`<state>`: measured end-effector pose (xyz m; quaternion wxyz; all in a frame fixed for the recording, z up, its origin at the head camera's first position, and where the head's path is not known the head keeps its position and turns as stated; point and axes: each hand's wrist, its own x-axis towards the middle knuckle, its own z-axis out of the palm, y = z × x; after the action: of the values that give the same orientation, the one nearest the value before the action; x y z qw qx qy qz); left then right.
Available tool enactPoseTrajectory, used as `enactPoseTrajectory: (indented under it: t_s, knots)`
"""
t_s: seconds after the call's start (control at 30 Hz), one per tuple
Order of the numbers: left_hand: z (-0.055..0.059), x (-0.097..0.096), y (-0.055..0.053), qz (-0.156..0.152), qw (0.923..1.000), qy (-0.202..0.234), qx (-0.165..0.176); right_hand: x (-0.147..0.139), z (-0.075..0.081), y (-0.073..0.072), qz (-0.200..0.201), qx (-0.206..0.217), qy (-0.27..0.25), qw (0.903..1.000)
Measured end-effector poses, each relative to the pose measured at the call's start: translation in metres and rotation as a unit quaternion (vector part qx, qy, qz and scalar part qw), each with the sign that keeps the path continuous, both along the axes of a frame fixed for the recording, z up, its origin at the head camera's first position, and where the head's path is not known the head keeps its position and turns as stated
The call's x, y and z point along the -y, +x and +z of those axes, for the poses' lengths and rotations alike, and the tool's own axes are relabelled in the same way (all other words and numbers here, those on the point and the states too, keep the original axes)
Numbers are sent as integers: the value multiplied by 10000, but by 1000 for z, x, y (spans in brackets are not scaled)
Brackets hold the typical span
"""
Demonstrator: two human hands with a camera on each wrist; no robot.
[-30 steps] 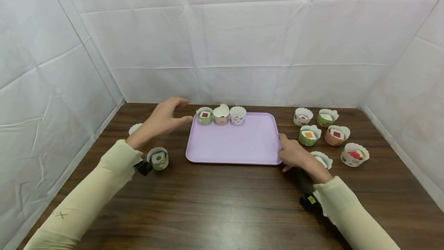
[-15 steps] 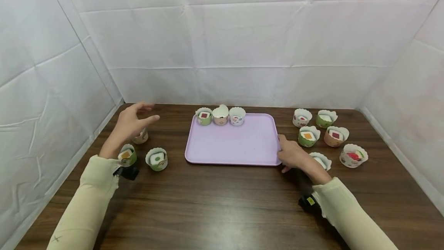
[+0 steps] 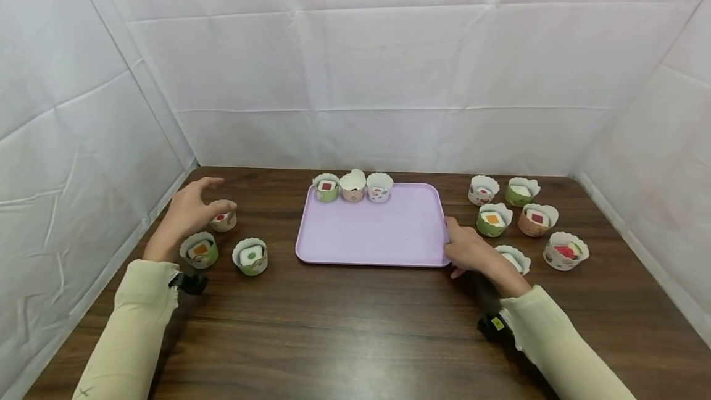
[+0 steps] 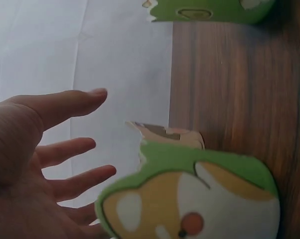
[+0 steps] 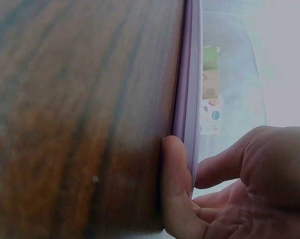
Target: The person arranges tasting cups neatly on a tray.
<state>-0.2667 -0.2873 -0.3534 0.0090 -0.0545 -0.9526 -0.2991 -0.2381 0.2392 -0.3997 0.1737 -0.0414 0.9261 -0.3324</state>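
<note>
Pinching the lilac tray (image 3: pixel 371 230) at its near-right corner with right fingers (image 3: pixel 453 227), spreading left fingers (image 4: pixel 85 185) just beside a beige paper cup (image 3: pixel 224 223) at left.

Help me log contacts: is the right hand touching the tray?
Touching. The right wrist view shows the right hand gripping the tray at its edge, with fingers on both sides.

The left forearm (image 3: pixel 124 320) is stretched forward, the left hand's (image 3: pixel 186 208) thumb (image 4: pixel 65 107) apart from spread fingers (image 4: pixel 85 180); the right forearm (image 3: pixel 561 341) slants inward, the right hand (image 3: pixel 466 245) pinching, fingers curled.
</note>
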Motion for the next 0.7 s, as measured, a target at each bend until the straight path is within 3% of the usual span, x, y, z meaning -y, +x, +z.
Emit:
enactPoseTrajectory:
  t_s: [0.2,0.37,0.7]
  knots:
    - [-3,6,-1,-41,9986,-352,404,-2,0,1,0,-63,-15,10000]
    - [-6,9,-1,-96,9964,-257,804,-1,-1,0,1,-80,16,10000]
    - [-17,10,-4,-221,9927,-463,1089,-1,0,0,7,-73,37,10000]
